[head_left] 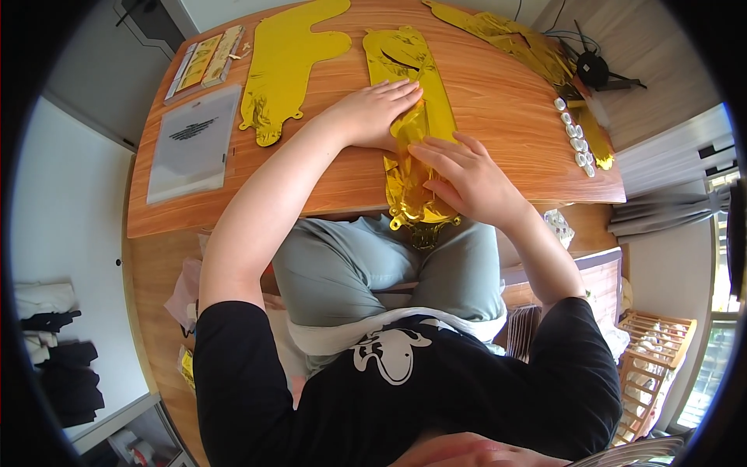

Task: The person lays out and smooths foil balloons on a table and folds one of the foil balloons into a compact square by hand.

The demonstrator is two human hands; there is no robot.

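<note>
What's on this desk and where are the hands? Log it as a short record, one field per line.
Left hand: spread flat on the middle gold foil piece
Right hand: on the same piece, nearer the person
Foil's near end: past the edge of the wooden desk
Desk left: second gold foil piece, translucent sleeve, flat box
Desk right: small white objects

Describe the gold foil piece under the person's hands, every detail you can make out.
The gold foil piece is long, shiny and thin-looking, like metallic film. Its far part lies fairly flat on the wooden desk, with a dark curved line near the far end; its near part is crumpled and creased. Small tabs show at the near corners, and that end extends past the desk's near edge above the lap. The left hand and right hand both rest on it, hiding some of its surface.
</note>
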